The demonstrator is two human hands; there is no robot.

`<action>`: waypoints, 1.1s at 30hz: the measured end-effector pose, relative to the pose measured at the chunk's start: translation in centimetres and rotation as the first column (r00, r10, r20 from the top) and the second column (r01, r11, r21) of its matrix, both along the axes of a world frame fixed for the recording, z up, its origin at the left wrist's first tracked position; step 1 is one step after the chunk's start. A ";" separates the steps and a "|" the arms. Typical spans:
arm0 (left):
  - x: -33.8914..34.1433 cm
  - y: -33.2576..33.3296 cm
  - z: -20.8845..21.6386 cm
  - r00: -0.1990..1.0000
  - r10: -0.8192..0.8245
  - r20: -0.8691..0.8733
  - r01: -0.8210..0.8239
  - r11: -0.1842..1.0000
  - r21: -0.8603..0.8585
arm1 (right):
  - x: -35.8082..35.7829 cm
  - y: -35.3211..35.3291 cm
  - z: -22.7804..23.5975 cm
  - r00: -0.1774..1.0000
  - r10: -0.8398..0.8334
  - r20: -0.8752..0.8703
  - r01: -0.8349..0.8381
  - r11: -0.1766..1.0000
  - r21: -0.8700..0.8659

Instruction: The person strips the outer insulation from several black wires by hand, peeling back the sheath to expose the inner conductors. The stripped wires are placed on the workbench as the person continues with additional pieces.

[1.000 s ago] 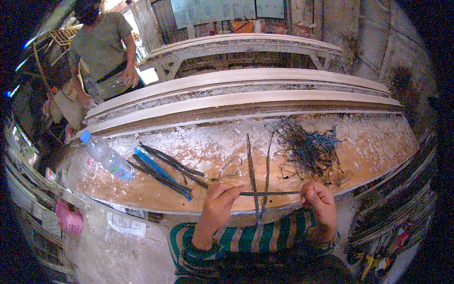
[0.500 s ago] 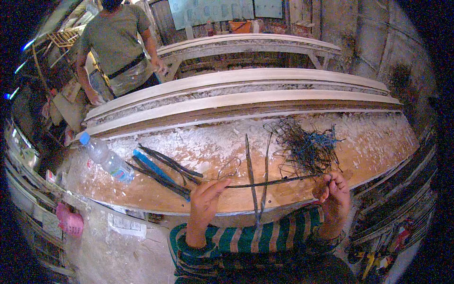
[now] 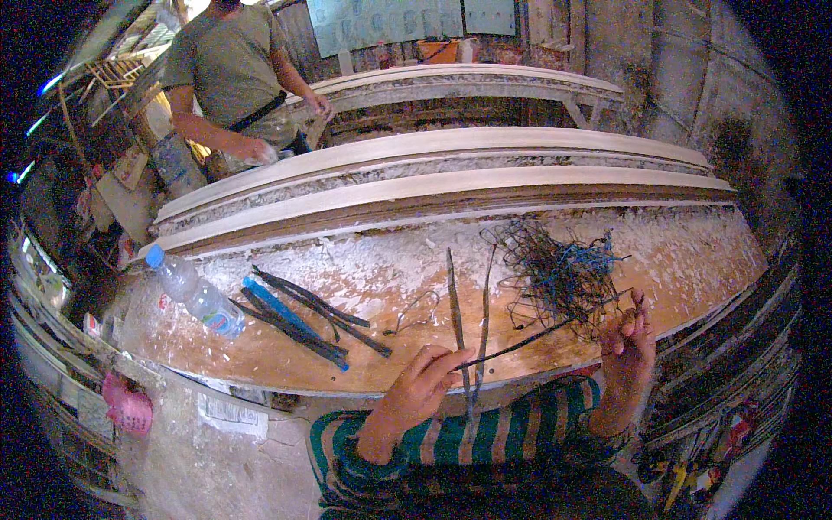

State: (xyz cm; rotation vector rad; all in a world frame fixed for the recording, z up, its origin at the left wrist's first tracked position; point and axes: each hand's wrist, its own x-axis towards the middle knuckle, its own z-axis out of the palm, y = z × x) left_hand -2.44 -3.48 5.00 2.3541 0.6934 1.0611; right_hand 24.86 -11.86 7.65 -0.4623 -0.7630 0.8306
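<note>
A thin black strip [image 3: 537, 336] is stretched between my two hands, slanting up to the right over the table's near edge. My left hand [image 3: 419, 388] pinches its lower left end. At the upper right end, the fingers of my right hand [image 3: 631, 338] are curled round it. Two longer dark strips [image 3: 456, 303] lie side by side over the table edge, passing beneath the held strip close to my left fingers. Just beyond the held strip lies a tangled heap of black and blue strands [image 3: 555, 264]. Several black strips [image 3: 334, 305] and a blue strip [image 3: 286, 310] lie left of my left hand.
A plastic bottle [image 3: 198, 296] with a blue cap lies at the left of the wooden table [image 3: 217, 355], among white flakes. Long pale planks [image 3: 433, 184] run along its far side. Beyond them stands a person [image 3: 230, 78], one hand near a plank. Striped cloth [image 3: 503, 425] lies below my hands.
My left hand has moved right and nearer to me, and my right hand slightly right. The held strip has gone from nearly level to slanted. The other person has shifted rightward.
</note>
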 end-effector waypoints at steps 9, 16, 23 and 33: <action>0.1 1.3 -1.4 0.927 0.125 0.354 -0.081 0.987 -0.136 | 0.4 -0.1 -0.4 0.998 -0.022 -0.052 0.021 1.000 -0.015; -0.9 2.3 -1.7 0.944 0.258 0.207 -0.227 0.960 -0.164 | 0.3 0.0 -0.7 0.998 -0.062 -0.020 0.062 0.997 -0.045; -0.9 2.7 -1.4 0.891 0.424 0.163 -0.425 0.905 -0.028 | -3.1 1.3 -1.3 0.987 -0.163 0.015 0.162 0.964 -0.213; 1.8 0.6 -2.9 0.804 0.324 0.498 0.217 0.620 -0.754 | -10.7 4.2 -4.5 0.884 0.041 0.466 0.163 0.906 -0.390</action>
